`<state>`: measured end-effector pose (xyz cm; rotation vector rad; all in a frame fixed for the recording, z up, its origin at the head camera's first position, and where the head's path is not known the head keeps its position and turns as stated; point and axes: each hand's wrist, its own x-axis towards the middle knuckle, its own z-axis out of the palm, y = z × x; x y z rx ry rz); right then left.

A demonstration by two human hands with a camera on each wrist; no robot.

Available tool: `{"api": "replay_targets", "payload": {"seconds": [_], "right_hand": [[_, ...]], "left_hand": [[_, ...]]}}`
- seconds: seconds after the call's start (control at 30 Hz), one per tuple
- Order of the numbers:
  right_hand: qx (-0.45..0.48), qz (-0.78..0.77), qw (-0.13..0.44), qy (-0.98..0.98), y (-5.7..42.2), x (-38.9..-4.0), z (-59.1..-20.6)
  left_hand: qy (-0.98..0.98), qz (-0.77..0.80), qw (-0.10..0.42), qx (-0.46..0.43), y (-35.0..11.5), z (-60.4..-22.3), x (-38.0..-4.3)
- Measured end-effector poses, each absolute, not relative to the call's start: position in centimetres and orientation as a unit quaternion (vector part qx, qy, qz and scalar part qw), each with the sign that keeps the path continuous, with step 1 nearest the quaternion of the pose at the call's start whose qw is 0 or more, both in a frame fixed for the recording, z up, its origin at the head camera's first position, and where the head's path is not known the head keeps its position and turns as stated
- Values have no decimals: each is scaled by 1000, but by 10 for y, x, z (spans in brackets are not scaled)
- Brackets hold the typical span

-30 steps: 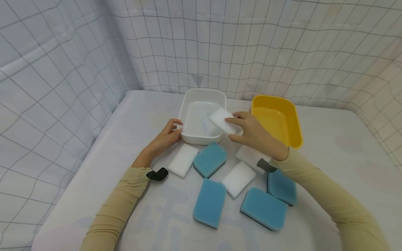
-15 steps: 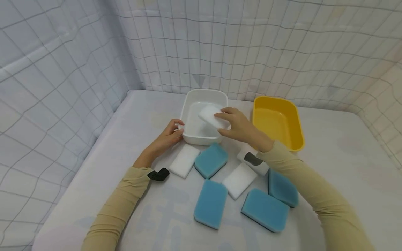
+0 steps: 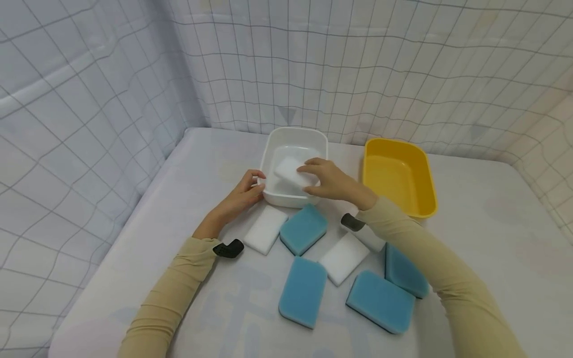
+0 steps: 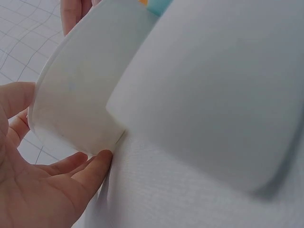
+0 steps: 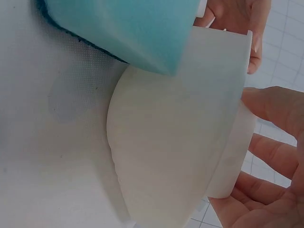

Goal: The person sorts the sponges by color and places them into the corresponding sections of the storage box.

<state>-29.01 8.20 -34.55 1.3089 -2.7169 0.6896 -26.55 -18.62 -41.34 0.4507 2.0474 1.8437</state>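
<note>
The white plastic basin (image 3: pixel 271 154) stands at the back of the table. At its near left corner is my left hand (image 3: pixel 243 195), gripping the rim and wall; the left wrist view has this hand (image 4: pixel 52 175) at the basin's edge (image 4: pixel 78 95). My right hand (image 3: pixel 333 181) pinches a white sponge (image 3: pixel 287 170) inside the basin, thumb on one side and fingers on the other. In the right wrist view that sponge (image 5: pixel 232 164) shows partly above the basin wall (image 5: pixel 166 133). A blue scouring sponge (image 3: pixel 303 228) lies just in front of the basin.
A yellow basin (image 3: pixel 432 199) stands to the right. More white sponges (image 3: pixel 266 229) and several blue sponges (image 3: pixel 303 292) lie scattered in front of the basins. One white sponge is partly covered by the right forearm. Grid-patterned fabric (image 3: pixel 340 64) rises behind the table (image 3: pixel 474 214).
My right hand has carried the white sponge left and down into the white basin. My left hand stays at the basin's corner.
</note>
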Motion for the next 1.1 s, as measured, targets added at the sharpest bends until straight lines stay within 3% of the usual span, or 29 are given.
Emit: {"api": "replay_targets", "payload": {"seconds": [0.63,1.1], "right_hand": [[398,173,-79,-897,70,-304,-351],[388,143,-102,-904,66,-306,-353]], "left_hand": [[719,655,175,152,-185,-415,-267],[721,653,174,154,-185,-414,-266]]}}
